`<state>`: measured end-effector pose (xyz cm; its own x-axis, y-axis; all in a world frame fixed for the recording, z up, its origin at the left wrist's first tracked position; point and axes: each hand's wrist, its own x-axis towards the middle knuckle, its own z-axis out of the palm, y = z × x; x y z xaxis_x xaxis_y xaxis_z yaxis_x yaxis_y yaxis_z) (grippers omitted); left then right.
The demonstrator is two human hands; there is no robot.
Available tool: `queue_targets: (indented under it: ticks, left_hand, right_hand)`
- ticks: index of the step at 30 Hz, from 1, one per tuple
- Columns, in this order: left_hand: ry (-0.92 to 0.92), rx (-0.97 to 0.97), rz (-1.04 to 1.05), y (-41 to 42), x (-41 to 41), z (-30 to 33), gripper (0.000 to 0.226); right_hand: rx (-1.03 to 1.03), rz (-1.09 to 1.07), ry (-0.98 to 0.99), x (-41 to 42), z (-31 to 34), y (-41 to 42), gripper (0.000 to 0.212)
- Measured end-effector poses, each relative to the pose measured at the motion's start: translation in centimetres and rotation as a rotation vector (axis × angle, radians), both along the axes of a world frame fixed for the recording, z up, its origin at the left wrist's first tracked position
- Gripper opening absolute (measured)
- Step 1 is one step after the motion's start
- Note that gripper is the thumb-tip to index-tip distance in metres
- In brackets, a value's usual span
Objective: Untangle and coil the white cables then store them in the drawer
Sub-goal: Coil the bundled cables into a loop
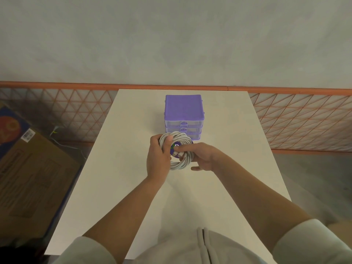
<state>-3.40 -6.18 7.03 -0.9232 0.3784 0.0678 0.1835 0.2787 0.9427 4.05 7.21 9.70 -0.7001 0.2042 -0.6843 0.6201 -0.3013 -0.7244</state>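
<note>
Both hands on the coil. Left hand (158, 158) wraps the left side of the white cable coil (178, 149), fingers curled round the bundle, thumb hooked over the top strands. Right hand (202, 157) grips the right side: index finger laid across the centre of the ring, thumb sticking out under the lower edge, remaining fingers hidden behind the coil, so how far they close I can't tell. Coil is wound into a tidy ring with the strands twisted together, held between the two hands, above the white counter (238, 168); can't tell whether it touches the surface. Through the middle of the ring, under the right index finger, a dark round patch with a white and green mark shows; what it is, unclear.

Just past the hands, away from the person: purple drawer unit (183, 109), clear fronts, three drawers stacked, the upper two plainly pushed in; the lowest partly hidden by the coil.

Left of the left forearm, off the counter: cardboard box (34, 168) on the floor. Pale sleeves (312, 242) pushed up on both forearms.
</note>
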Motion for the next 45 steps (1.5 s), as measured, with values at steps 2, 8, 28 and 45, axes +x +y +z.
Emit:
queue_targets:
  ticks: [2,8,28,45]
  left_hand:
    - [-0.037,0.013,-0.018,-0.1,0.1,0.0,0.033]
    - [-0.155,0.001,-0.224,-0.3,0.0,0.0,0.026]
    - [-0.052,-0.376,-0.326,-0.1,-0.7,-0.5,0.016]
    - [-0.612,-0.307,-0.459,-2.0,1.6,-4.3,0.021]
  right_hand:
    - [0.020,0.025,0.006,-0.1,0.0,-0.1,0.030]
    - [0.086,-0.012,-0.021,-0.5,-0.5,-0.4,0.025]
    - [0.317,0.139,-0.052,0.9,-2.0,-1.5,0.013]
    - [0.634,0.239,-0.041,4.5,-7.5,-1.9,0.045]
